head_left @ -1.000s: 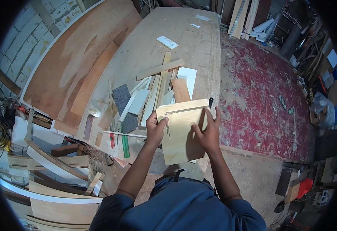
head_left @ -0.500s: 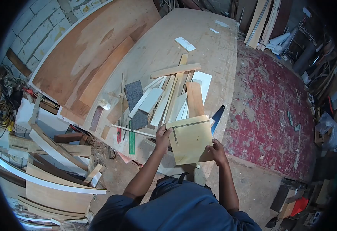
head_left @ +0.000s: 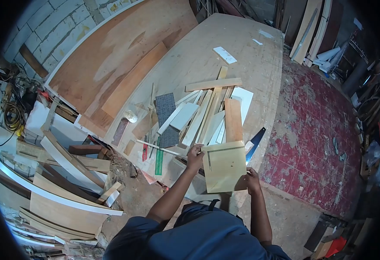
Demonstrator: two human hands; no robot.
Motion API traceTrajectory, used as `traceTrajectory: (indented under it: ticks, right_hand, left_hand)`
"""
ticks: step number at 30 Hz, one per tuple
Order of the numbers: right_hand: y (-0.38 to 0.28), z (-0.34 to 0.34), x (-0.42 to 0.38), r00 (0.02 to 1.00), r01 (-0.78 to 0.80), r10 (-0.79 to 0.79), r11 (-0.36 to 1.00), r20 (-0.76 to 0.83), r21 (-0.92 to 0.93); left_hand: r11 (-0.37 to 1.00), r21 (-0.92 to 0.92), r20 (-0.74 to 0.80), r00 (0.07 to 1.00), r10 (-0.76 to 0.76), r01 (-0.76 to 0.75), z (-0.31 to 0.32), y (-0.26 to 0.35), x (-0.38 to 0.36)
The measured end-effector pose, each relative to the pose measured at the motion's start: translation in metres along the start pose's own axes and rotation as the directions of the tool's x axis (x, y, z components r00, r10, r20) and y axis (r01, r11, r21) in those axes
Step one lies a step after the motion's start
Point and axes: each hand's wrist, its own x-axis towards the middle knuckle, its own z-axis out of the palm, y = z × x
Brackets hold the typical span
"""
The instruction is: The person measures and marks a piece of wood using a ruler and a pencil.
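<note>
A flat yellowish panel (head_left: 225, 171) with dark markings along its top and left edges is held in front of my body. My left hand (head_left: 195, 157) grips its upper left edge, and my right hand (head_left: 253, 181) pinches its lower right edge. Beyond the panel, wood strips and white boards (head_left: 185, 116) lie in a loose pile on the large table (head_left: 190, 52), with a brown board (head_left: 233, 119) on top. A handsaw (head_left: 255, 144) with a dark blue blade lies just right of the panel. A green ruler (head_left: 159, 161) and a red tool (head_left: 145, 152) are left of my left hand.
A long brown sheet (head_left: 116, 56) leans along the left side. Curved wood offcuts (head_left: 68, 162) are heaped at the lower left, near coiled cables (head_left: 13, 113). Red, worn flooring (head_left: 311, 138) lies to the right, with boards (head_left: 305, 32) standing at the back right.
The view has shifted, so the table and pile appear farther right and slightly lower. The panel has turned slightly and sits straighter, still between both hands.
</note>
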Motion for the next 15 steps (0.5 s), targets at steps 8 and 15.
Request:
traceTrajectory:
  ticks: [8, 15]
  right_hand:
    - [0.016, -0.011, -0.010, 0.999, -0.040, 0.040, 0.999, -0.001, -0.012]
    - [0.016, -0.010, -0.020, 0.997, 0.032, -0.038, 0.996, -0.067, -0.078]
  left_hand:
    - [0.893, -0.123, 0.108, 0.901, -0.421, 0.432, -0.030, -0.009, -0.005]
    - [0.802, -0.131, 0.242, 0.803, -0.545, 0.583, -0.047, -0.004, -0.009]
